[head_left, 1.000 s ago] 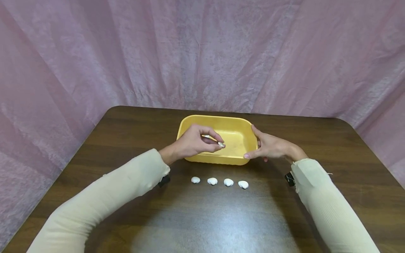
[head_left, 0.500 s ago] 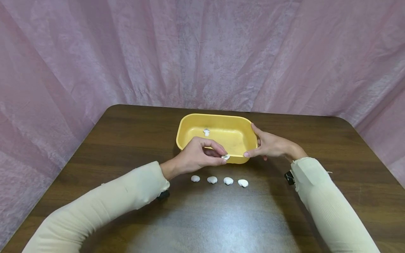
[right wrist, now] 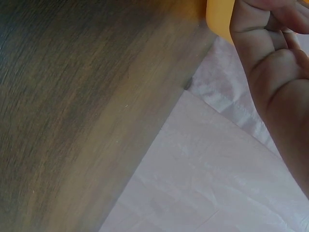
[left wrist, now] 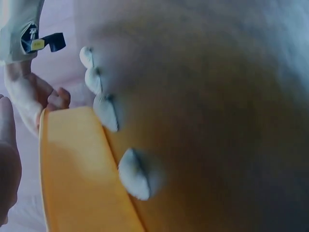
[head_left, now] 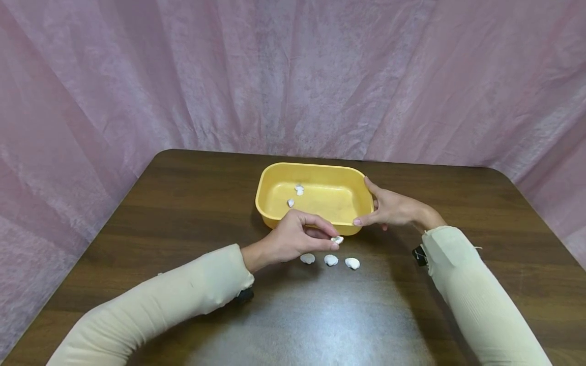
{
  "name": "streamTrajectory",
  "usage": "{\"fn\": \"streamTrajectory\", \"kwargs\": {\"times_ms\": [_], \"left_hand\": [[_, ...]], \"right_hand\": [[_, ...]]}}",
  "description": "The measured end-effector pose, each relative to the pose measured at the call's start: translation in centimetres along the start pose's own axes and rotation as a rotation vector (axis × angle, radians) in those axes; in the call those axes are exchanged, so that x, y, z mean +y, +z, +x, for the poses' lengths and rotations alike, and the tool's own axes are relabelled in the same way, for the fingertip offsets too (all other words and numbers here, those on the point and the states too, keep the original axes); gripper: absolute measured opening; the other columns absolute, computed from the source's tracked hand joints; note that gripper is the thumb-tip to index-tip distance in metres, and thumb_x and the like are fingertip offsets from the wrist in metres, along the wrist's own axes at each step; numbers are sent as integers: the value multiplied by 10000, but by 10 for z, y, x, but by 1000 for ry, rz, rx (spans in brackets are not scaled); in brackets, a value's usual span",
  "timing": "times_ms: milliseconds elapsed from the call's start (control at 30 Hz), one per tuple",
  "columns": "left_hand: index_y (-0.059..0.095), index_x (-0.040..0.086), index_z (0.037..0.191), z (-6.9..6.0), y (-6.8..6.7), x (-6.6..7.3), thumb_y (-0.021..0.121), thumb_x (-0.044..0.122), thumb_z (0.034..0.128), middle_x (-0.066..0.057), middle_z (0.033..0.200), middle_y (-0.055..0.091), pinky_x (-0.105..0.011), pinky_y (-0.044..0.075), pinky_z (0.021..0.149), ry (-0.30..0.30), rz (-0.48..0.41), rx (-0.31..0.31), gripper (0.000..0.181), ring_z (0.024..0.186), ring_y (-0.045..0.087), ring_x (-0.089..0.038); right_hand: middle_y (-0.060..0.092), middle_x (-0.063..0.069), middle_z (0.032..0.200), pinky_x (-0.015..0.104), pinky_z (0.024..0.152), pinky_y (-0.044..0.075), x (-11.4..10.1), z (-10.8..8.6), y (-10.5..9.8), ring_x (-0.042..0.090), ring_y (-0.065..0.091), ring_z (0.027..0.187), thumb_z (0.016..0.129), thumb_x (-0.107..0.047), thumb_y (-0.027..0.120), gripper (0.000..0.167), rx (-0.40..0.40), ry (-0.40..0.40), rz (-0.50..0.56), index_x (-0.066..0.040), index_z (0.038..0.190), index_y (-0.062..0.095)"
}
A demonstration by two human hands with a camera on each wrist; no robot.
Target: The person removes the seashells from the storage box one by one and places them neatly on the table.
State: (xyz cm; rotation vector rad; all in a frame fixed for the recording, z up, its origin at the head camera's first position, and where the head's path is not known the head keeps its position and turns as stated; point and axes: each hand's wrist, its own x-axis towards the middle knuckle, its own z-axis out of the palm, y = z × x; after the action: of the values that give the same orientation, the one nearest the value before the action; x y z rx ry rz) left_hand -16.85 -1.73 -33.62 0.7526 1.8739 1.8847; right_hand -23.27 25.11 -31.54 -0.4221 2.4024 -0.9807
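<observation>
My left hand (head_left: 297,236) pinches a white shell (head_left: 337,239) between thumb and fingertips, in front of the yellow tub (head_left: 316,167) and above a row of white shells on the table. Of that row the head view shows three, a left one (head_left: 308,258), a middle one (head_left: 331,260) and a right one (head_left: 352,263); the left wrist view shows another, the nearest shell (left wrist: 134,175). Several small shells (head_left: 290,203) lie in the tub's left part. My right hand (head_left: 393,208) grips the tub's right end, thumb at the front rim.
The brown wooden table (head_left: 192,203) reaches back to a pink curtain (head_left: 293,76). A dark wrist device (head_left: 419,255) shows at the right sleeve (head_left: 471,290).
My left hand has moved from over the tub toward the front and right with its shell, uncovering shells inside the tub and covering the leftmost one of the row. My right hand stays at the tub.
</observation>
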Motion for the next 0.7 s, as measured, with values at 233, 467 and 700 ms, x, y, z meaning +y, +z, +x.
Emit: {"fn": "streamTrajectory", "kwargs": {"times_ms": [233,467,700], "left_hand": [[747,-77,989,-1,12,-7,793,-33,822,-98,898,762,-225,542,662,-59,8,-10,179,783,716,-111],[778,-36,952,-3,26,-14,816,-18,801,-67,915,765,-264,578,708,-65,114,-62,156,751,698,-73],[811,95,864,-8,43,-22,839,44,796,-14,674,727,-233,456,406,-206,164,16,89,501,633,-146]], "right_hand": [[650,92,884,362,565,498,1,1,0,221,535,660,863,-332,804,1250,-4,-16,-5,-66,1561,-198],[644,103,894,374,573,507,1,2,0,224,542,690,858,-350,807,1262,-9,-14,-12,-61,1559,-202],[627,70,839,372,575,506,0,2,-1,189,516,609,858,-354,806,1270,-11,-1,-19,-61,1553,-215]]}}
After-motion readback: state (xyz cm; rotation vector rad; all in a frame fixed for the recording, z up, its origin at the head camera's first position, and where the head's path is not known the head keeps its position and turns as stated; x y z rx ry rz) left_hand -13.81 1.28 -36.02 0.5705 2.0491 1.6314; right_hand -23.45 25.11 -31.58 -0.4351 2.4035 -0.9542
